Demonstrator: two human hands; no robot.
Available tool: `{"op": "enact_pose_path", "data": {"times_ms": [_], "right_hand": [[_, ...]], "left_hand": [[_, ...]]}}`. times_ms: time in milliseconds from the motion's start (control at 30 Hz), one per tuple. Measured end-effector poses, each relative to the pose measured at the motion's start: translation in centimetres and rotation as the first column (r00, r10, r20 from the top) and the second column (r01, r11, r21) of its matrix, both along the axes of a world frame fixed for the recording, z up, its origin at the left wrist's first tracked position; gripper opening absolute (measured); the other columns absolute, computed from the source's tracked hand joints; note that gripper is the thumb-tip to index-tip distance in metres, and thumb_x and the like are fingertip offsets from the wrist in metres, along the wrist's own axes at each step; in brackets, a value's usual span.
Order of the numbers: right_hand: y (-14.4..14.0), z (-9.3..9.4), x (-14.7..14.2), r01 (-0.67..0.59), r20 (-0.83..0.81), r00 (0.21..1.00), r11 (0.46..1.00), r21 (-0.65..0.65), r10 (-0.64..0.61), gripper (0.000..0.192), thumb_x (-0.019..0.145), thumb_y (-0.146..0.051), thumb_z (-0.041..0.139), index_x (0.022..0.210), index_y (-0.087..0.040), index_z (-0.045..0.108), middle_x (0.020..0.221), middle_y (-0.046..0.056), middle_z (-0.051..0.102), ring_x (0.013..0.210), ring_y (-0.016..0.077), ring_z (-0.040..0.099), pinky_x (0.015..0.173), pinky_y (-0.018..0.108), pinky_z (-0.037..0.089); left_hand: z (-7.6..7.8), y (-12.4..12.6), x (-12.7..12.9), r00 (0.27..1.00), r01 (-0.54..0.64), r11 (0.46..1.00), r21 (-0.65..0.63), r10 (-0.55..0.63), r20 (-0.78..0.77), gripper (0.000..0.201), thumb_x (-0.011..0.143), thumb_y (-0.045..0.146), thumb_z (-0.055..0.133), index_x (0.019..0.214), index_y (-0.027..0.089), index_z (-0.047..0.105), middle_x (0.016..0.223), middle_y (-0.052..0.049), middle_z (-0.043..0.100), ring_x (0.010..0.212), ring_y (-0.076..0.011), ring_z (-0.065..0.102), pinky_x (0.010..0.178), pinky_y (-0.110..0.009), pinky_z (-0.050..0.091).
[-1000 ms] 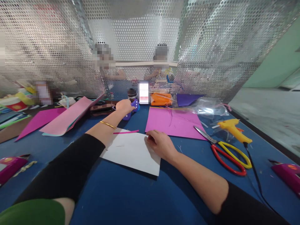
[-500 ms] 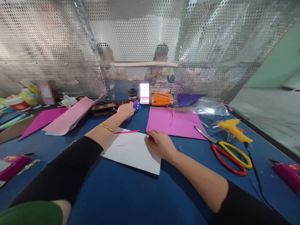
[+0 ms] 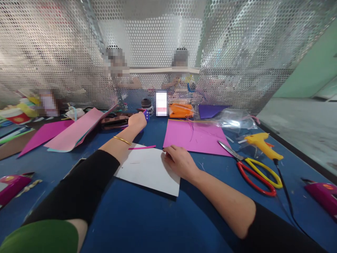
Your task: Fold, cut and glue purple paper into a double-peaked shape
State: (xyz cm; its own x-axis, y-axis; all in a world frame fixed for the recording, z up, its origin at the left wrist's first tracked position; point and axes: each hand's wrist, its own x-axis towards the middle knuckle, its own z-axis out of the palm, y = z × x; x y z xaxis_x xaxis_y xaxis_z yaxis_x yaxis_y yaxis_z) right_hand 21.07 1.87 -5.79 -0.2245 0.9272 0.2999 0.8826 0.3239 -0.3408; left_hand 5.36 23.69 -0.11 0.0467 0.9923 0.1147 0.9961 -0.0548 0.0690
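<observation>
Table: blue | perforated screen behind | left fingers gripping purple piece | right fingers: grip unclear

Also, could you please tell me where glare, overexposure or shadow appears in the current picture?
Head view: glare whitens part of the clear plastic bag; the upright screen looks washed out, mostly white; a shadow darkens the blue table beside the right forearm.

Left arm: extended forward and inward; covered to mid-forearm by a black sleeve.
Left hand: held farther out than the right, back turned up; fingers bent, partly hidden.
Right arm: angled forward and inward; forearm bared beyond a second black sleeve.
Right hand: lowered, palm down; fingers loosely curled.
Wrists: both held nearly straight.
</observation>
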Motion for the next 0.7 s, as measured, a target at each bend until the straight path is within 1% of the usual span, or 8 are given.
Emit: {"op": "enact_pose_path", "data": {"times_ms": [200,333,533,633,700], "right_hand": [[0.0,-0.1,0.0,-0.002,0.034,0.999,1.000,0.002,0.002,0.019,0.098,-0.028,0.061,0.113,-0.017,0.065,0.101,0.003,0.068,0.089,0.0179,0.067,0.084,0.040,0.056],[0.0,-0.1,0.0,0.002,0.057,0.998,1.000,0.002,-0.002,0.021,0.098,-0.030,0.062,0.115,-0.017,0.065,0.103,0.004,0.069,0.091,0.0181,0.067,0.084,0.040,0.057],[0.0,-0.2,-0.1,-0.001,0.077,0.997,1.000,-0.004,0.001,0.024,0.098,-0.032,0.062,0.116,-0.017,0.064,0.107,0.005,0.069,0.093,0.0187,0.068,0.084,0.040,0.058],[0.1,-0.3,-0.1,0.001,0.081,0.997,1.000,-0.009,0.000,0.025,0.098,-0.034,0.063,0.116,-0.017,0.064,0.110,0.005,0.068,0.094,0.0189,0.068,0.084,0.040,0.058],[0.1,-0.4,-0.1,0.002,0.083,0.997,1.000,-0.007,-0.002,0.025,0.098,-0.034,0.062,0.116,-0.017,0.064,0.111,0.006,0.068,0.095,0.0191,0.067,0.084,0.040,0.058]], "left_hand": [[0.2,0.9,-0.6,0.998,-0.051,0.999,-0.013,0.051,0.020,0.038,0.096,0.038,0.063,0.128,0.018,0.059,0.128,-0.010,0.062,0.109,-0.0245,0.064,0.091,-0.046,0.056],[0.2,1.3,-0.6,0.998,-0.060,0.998,-0.026,0.061,0.025,0.038,0.096,0.038,0.063,0.128,0.017,0.059,0.128,-0.010,0.062,0.109,-0.0245,0.064,0.091,-0.046,0.056],[1.0,1.4,-1.6,1.000,0.005,1.000,-0.028,-0.004,0.005,0.038,0.096,0.038,0.063,0.128,0.017,0.059,0.128,-0.011,0.062,0.110,-0.0248,0.064,0.091,-0.047,0.056],[1.3,0.8,-2.5,0.999,0.045,0.999,-0.015,-0.045,-0.015,0.038,0.096,0.038,0.063,0.127,0.018,0.059,0.128,-0.011,0.062,0.110,-0.0247,0.064,0.092,-0.047,0.056],[1.2,0.2,-3.0,0.998,0.060,0.998,-0.010,-0.061,-0.026,0.038,0.096,0.039,0.063,0.127,0.017,0.060,0.128,-0.010,0.062,0.110,-0.0247,0.064,0.092,-0.047,0.056]]}}
